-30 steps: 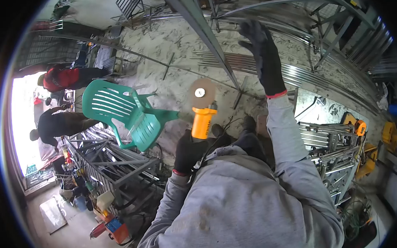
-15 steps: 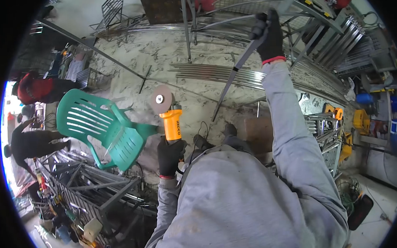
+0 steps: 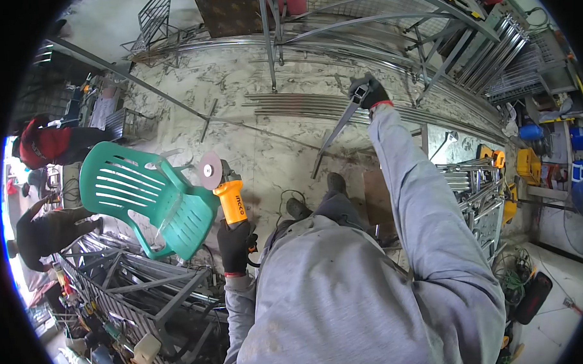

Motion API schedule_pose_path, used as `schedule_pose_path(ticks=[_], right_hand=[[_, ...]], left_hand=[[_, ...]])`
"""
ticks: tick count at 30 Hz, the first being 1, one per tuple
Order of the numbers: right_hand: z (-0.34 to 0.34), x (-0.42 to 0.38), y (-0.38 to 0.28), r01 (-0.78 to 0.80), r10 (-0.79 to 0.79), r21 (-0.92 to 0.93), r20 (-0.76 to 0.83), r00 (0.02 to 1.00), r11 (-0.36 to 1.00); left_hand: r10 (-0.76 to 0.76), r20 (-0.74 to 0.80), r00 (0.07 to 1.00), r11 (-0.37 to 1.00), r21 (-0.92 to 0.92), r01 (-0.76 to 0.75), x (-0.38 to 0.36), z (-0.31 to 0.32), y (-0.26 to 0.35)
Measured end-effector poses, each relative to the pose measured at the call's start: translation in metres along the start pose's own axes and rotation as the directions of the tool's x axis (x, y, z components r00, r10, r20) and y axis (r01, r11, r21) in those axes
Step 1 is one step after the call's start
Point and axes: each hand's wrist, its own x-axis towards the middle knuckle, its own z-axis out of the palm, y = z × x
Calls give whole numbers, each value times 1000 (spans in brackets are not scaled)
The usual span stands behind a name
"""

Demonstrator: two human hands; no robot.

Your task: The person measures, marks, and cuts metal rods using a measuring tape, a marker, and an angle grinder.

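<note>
My left hand (image 3: 237,249), in a dark glove with a red cuff, is closed round the body of an orange angle grinder (image 3: 232,202). The grinder points away from me, its disc (image 3: 211,171) tilted up beside the chair. Ahead and to the right, my gloved right hand (image 3: 373,93) grips the upper end of a square metal tube (image 3: 338,128). That tube slants down toward the floor, its open end facing me at the hand. A dark short bar crosses its low end.
A green plastic chair (image 3: 152,198) stands left of the grinder. Metal rods (image 3: 308,104) lie on the floor ahead. A metal frame (image 3: 138,283) is at lower left, and a rack of tubes (image 3: 475,188) at right. Two people, one in a red top (image 3: 43,146), are at far left.
My right hand has come down and nearer, lowering the tube's upper end. The grinder has shifted left with my left hand, still held.
</note>
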Motion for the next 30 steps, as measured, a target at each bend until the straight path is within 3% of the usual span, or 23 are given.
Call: schedule_pose_path(ticks=[1, 3, 5, 7, 9, 10, 12, 13, 14, 16, 17, 20, 21, 23, 24, 26, 27, 28, 30], right_hand=[[33, -15, -2, -308, 338, 631, 77, 938, 712], [9, -11, 30, -198, 223, 338, -36, 974, 920], [-2, -9, 39, -262, 150, 737, 217, 965, 623], [-4, -16, 25, -26, 94, 645, -70, 993, 763], [13, -33, -10, 206, -8, 461, -396, 918, 863], [31, -42, -35, 217, -17, 462, -399, 917, 860], [75, -67, -92, 418, -178, 528, -445, 878, 740], [97, -78, -118, 443, -200, 518, -458, 866, 732], [120, -87, -141, 518, -298, 426, -482, 824, 741], [139, -100, -175, 640, -502, 199, -467, 728, 742], [155, -112, -196, 653, -533, 124, -475, 700, 748], [164, -116, -267, 644, -665, -289, -581, 470, 708], [159, -117, -292, 486, -718, -540, -605, 343, 687], [96, -114, -326, 226, -761, -731, -579, 293, 643], [48, -111, -336, 58, -828, -849, -494, 266, 526], [12, -139, -346, -26, -748, -857, -463, 475, 514], [15, -162, -343, 41, -578, -765, -450, 681, 643], [3, -176, -334, -102, -588, -919, -326, 740, 380], [1, -189, -308, -185, -495, -820, -489, 719, 541]], left_hand=[[-2, -23, 1000, 1000, 27, 2, -4, 1, 3], [42, -43, 998, 999, -15, -43, -8, 6, 7], [93, -63, 994, 994, -58, -96, -12, 14, 12], [39, -78, 996, 990, -131, -49, -17, 20, 18], [37, -71, 997, 992, -114, -45, -14, 21, 12], [31, -58, 998, 994, -100, -36, -11, 23, 8], [42, -37, 998, 991, -128, -46, -7, 26, 1], [51, -30, 998, 985, -166, -55, -4, 28, -4], [88, -33, 996, 990, -111, -91, 4, 25, -16], [38, -73, 997, 972, -230, -54, 1, 40, -9], [25, -74, 997, 964, -264, -44, 5, 43, -14], [-23, 51, 998, 952, -303, 37, 6, 49, -8], [-22, 90, 996, 958, -281, 46, 5, 53, -5], [-47, 46, 998, 958, -280, 58, 3, 60, 0], [-57, 180, 982, 951, -288, 108, 17, 50, -8], [-59, 239, 969, 938, -318, 136, 32, 45, -26], [-54, 253, 966, 916, -372, 148, 37, 45, -27], [-23, 128, 991, 964, -260, 56, 22, 59, -13], [-29, 53, 998, 971, -237, 41, 13, 68, -12]])
